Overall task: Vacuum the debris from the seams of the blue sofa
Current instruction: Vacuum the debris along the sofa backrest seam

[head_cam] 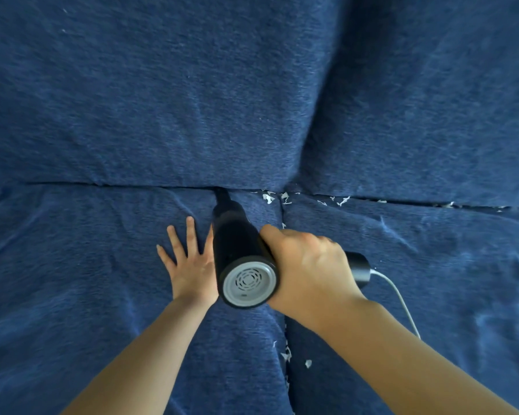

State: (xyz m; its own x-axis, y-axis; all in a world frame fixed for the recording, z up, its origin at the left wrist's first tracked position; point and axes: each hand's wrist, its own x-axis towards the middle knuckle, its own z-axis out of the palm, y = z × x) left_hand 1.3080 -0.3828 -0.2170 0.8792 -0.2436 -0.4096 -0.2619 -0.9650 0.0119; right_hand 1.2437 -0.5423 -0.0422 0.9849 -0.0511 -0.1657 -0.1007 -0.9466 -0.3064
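The black vacuum (240,250) is held in the right hand (309,265), its long axis aimed into the blue sofa (132,100) seam, white debris (282,197) lying rightward, while the left hand (189,262) is pressed flat beside it.

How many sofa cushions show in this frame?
4. Two back cushions: upper left and upper right. Two seat cushions: lower left, under the flat left hand, and lower right. More may lie outside the frame.
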